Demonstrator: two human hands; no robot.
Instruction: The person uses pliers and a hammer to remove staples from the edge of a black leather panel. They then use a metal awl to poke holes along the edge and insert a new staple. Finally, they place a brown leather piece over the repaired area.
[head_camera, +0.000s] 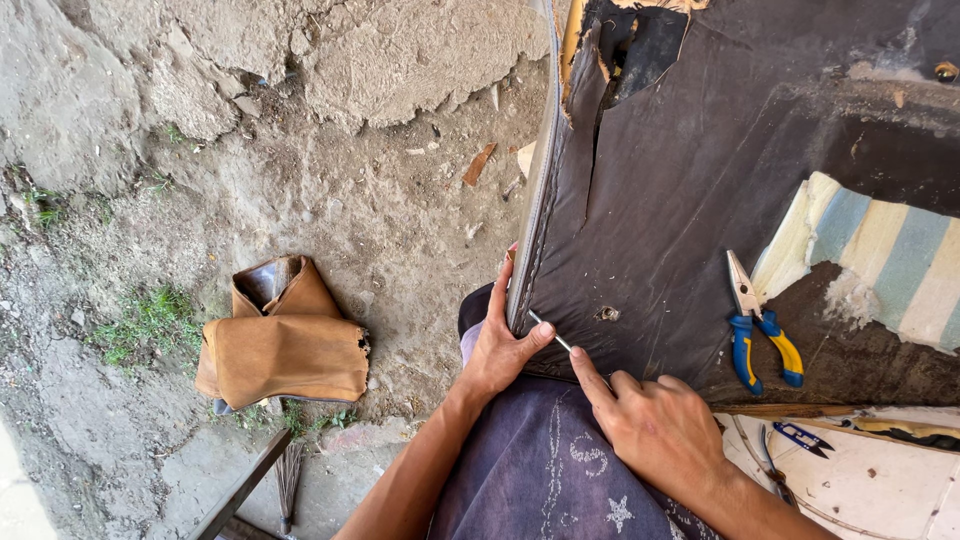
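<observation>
A dark upholstered panel (700, 170) rests across the lap. At its left edge the left hand (500, 345) grips the seam; beside it the right hand (655, 425) pinches a thin metal tool (550, 332), seemingly unpicking stitches, which calls for steady levering. Pliers (760, 325) lie right on the panel.

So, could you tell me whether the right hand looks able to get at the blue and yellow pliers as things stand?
Probably yes. The pliers lie in the open on the dark panel, just beyond the right hand, with nothing between them. But that hand already pinches a thin metal tool, so it isn't free.
</observation>
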